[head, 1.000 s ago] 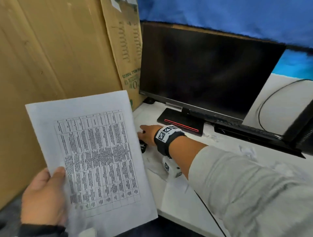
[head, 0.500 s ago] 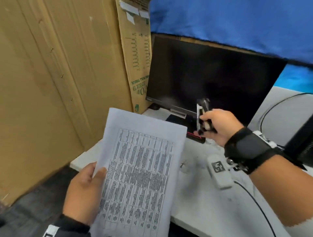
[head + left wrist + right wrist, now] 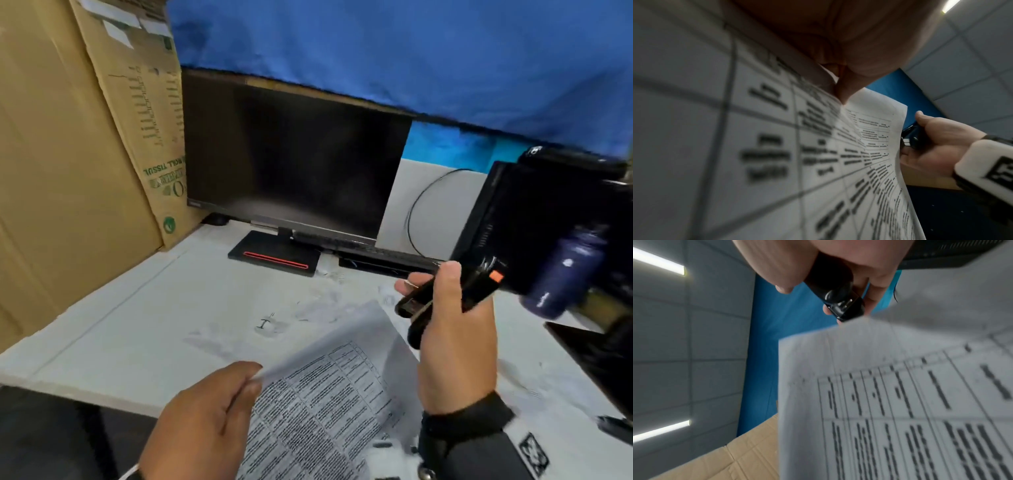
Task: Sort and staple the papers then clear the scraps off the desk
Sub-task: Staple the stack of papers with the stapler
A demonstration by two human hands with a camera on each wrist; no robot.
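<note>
The left hand (image 3: 202,421) pinches the papers (image 3: 329,404) by their edge over the table (image 3: 137,308); right hand (image 3: 455,329) fingers are clamped on the stapler (image 3: 442,298) (stapling stage, seemingly). Next: bring a corner between its jaws.

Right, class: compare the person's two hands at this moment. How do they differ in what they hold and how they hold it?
The left hand pinches the printed papers at one edge between thumb and fingers; the right hand wraps its fingers round the black stapler. The left hand sits lower and nearer the body; the right hand is raised by the papers' far corner. Both are busy, lifted above the white desk.
</note>
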